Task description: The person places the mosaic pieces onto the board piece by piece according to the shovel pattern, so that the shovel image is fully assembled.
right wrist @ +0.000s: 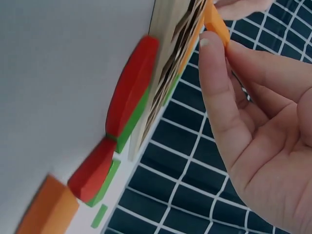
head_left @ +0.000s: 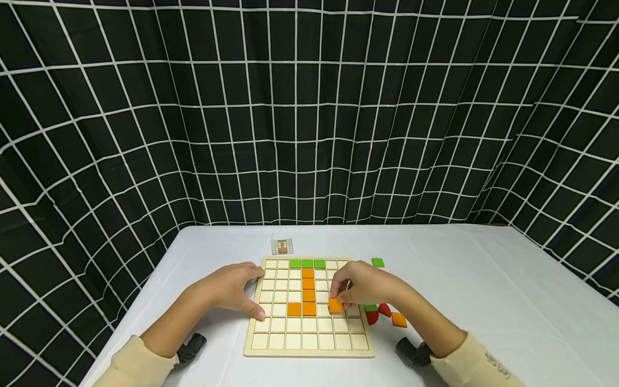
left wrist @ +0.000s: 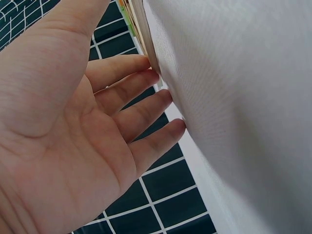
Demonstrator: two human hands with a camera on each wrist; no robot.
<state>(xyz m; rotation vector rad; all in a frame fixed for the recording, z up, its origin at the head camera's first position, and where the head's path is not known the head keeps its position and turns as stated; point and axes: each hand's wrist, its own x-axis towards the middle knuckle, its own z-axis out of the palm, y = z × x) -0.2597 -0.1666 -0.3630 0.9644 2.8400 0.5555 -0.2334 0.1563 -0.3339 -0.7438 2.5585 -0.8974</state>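
A wooden grid board (head_left: pixel 309 352) lies on the table, with green square tiles (head_left: pixel 307 264) in its top row and a column of orange square tiles (head_left: pixel 308 295) below them. One more orange tile (head_left: pixel 294 309) sits left of the column's foot. My right hand (head_left: pixel 365 282) pinches an orange square tile (head_left: pixel 336 306) between thumb and fingers over the board's right half; the right wrist view shows this tile (right wrist: pixel 216 23) tilted. My left hand (head_left: pixel 232 290) rests at the board's left edge, thumb on the rim, its fingers (left wrist: pixel 146 112) spread and fairly straight.
Right of the board lie red rounded pieces (head_left: pixel 372 317), a loose orange tile (head_left: pixel 398 320) and green tiles (head_left: pixel 378 262). A small printed pattern card (head_left: pixel 282 246) lies behind the board on the white tablecloth (head_left: pixel 483 301). A black gridded curtain (head_left: pixel 309 118) hangs behind.
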